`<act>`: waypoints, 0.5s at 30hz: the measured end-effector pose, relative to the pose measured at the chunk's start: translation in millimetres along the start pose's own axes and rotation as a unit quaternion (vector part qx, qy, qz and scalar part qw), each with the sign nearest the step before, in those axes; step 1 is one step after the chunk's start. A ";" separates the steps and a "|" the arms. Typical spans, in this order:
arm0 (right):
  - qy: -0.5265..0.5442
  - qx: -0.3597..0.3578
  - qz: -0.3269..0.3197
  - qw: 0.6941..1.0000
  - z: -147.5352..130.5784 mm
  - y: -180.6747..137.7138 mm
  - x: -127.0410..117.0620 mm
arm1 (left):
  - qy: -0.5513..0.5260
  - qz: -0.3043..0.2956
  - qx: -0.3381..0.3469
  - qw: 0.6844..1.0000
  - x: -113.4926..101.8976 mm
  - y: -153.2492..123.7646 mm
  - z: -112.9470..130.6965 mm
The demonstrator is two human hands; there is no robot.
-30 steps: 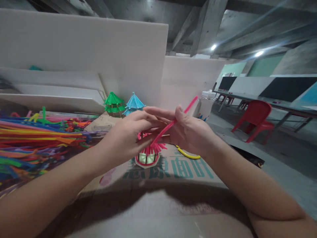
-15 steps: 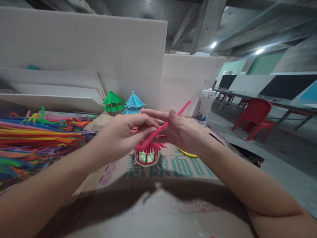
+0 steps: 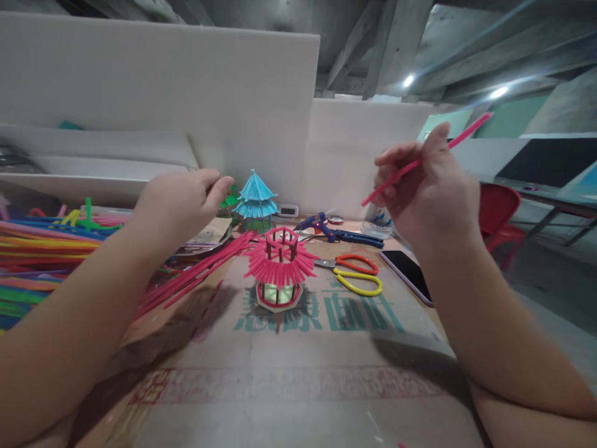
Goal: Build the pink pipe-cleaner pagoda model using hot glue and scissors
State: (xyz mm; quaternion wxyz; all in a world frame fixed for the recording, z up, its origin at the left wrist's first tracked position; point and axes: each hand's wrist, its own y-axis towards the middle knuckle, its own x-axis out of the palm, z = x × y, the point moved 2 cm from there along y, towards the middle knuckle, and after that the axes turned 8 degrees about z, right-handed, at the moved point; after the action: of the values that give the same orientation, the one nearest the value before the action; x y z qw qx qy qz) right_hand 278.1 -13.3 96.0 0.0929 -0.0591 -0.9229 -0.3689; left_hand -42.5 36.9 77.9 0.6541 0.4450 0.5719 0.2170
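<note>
A half-built pink pavilion model made of straw pieces stands in the middle of the cardboard sheet. My right hand is raised at the right, pinched shut on a long pink straw that slants up to the right. My left hand hovers at the left above a bundle of pink straws, fingers curled with thumb and forefinger together; I cannot make out anything in them. Both hands are apart from the model.
Several coloured straws are heaped at the left. A blue pavilion model stands behind, a green one mostly hidden by my left hand. Orange-and-yellow scissors, a blue glue gun, a phone and a red chair lie rightward.
Both hands have pulled apart from over the pink model, uncovering it. My right hand rose up and right with the pink straw; my left hand moved left.
</note>
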 end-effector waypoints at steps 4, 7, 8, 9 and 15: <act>-0.035 0.008 -0.044 0.998 9.3 -4.2 5.1 | -0.043 -0.065 -0.002 0.997 27.9 3.0 -14.0; -0.063 0.020 -0.095 0.993 17.2 -11.8 13.5 | -0.106 -0.017 0.036 0.994 30.0 4.4 -12.5; -0.074 0.019 -0.107 0.991 18.8 -13.9 15.6 | -0.127 -0.001 0.042 0.991 26.7 4.4 -10.0; -0.085 0.018 -0.117 0.989 19.9 -15.7 17.2 | -0.149 0.007 0.046 0.988 22.4 4.0 -6.8; -0.101 0.010 -0.152 0.983 22.4 -22.3 22.5 | -0.296 -0.178 0.100 0.933 12.3 -11.3 22.5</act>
State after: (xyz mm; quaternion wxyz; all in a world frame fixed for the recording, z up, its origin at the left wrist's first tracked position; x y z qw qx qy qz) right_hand 249.3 -13.0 70.0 -0.0574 0.0460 -0.9296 -0.3612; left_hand -20.7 33.4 60.6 0.7737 0.4432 0.4411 -0.1022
